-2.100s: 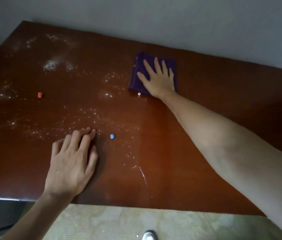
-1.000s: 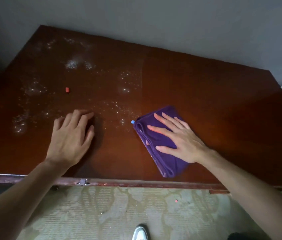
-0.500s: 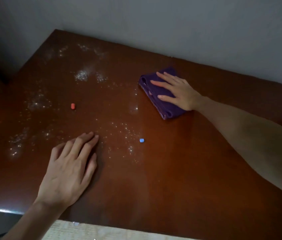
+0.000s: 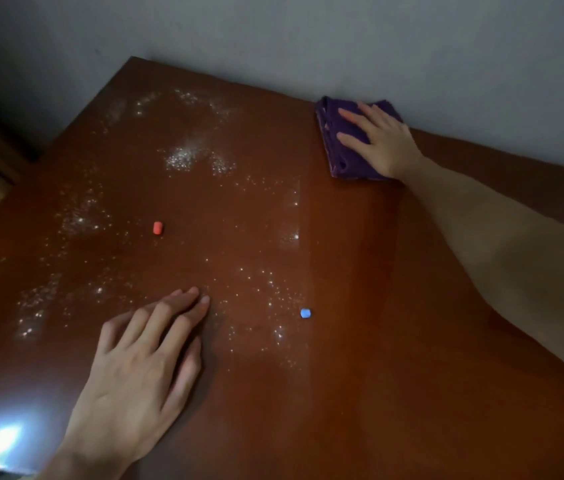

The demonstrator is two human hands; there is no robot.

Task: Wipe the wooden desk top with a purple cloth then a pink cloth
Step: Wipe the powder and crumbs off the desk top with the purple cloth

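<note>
At the tabletop rear edge, our right hand presses flat on the purple cloth; our left hand rests flat, fingers extended.

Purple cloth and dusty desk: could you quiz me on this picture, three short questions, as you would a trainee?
1. True or false: the right hand presses the purple cloth flat near the desk's far edge, by the wall.
2. Which small piece lies nearer the left hand: A) the blue piece, B) the orange piece?
3. Fill in: the white powder lies mostly on the desk's ____ side.

Key: 1 true; 2 A; 3 left.
</note>
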